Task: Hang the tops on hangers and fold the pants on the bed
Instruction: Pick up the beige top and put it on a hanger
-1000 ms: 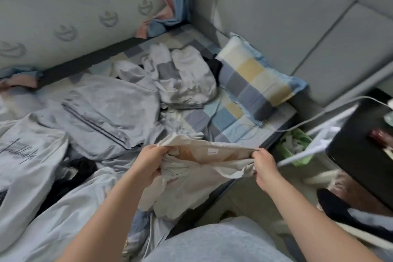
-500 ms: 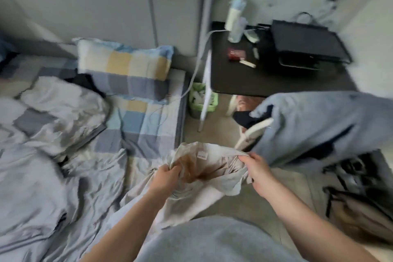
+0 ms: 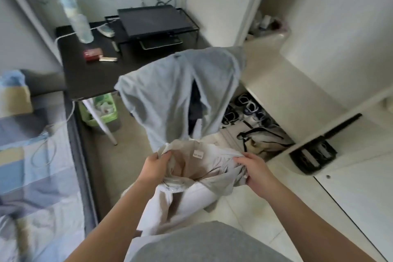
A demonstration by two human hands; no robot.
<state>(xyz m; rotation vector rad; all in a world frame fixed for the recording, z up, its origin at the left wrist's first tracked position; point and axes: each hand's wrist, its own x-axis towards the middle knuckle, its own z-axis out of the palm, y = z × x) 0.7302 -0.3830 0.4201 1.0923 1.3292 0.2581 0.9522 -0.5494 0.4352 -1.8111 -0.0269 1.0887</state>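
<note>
I hold a cream-white garment [image 3: 191, 181] in front of my body, its opening spread with a small label showing inside. My left hand [image 3: 155, 166] grips the left edge of the opening. My right hand [image 3: 254, 171] grips the bunched right edge. The rest of the cloth hangs down toward the floor. Just behind it a light blue top [image 3: 170, 95] is draped over something dark, probably a chair back. The bed [image 3: 36, 155] with its blue, grey and yellow checked sheet lies at the left.
A black desk [image 3: 85, 74] stands behind the blue top, carrying a spray bottle [image 3: 76, 21], a red box and a black rack. A green bin [image 3: 102, 110] sits under it. Shoes [image 3: 244, 108], a bag [image 3: 263, 140] and white shelving fill the right.
My view has swung right, away from the bed toward the desk and shelves. Both hands still hold the cream garment, now over the floor.
</note>
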